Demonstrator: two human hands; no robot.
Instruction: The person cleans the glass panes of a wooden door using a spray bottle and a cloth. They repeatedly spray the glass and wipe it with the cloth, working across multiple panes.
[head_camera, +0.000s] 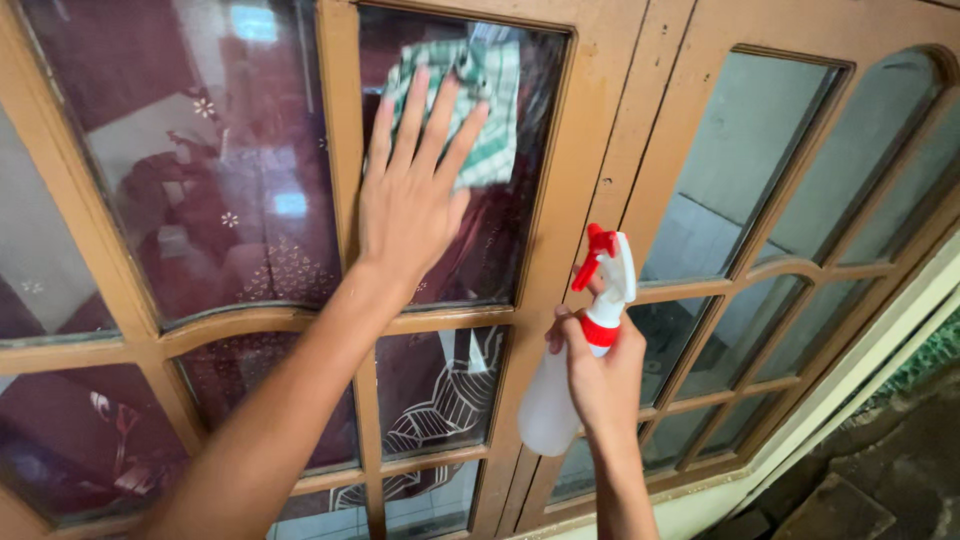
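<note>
One green-and-white checked cloth (470, 95), one white spray bottle (570, 385) with a red trigger, and two hands on show here. Up at twelve o'clock the left hand (412, 195) is spread flat and wide, fingers (410, 115) fanned out, pressing that cloth against a single dark glass pane (520, 200) in the brown wooden window frame (585, 160). The cloth peeks out above and to the one o'clock side of the fingertips. Down at five o'clock from it, the right hand (603, 375) is wrapped tight round the neck of the bottle, nozzle pointing up toward eleven o'clock, the bottle's body hanging at seven o'clock below the fist, just in front of the frame's central upright.
</note>
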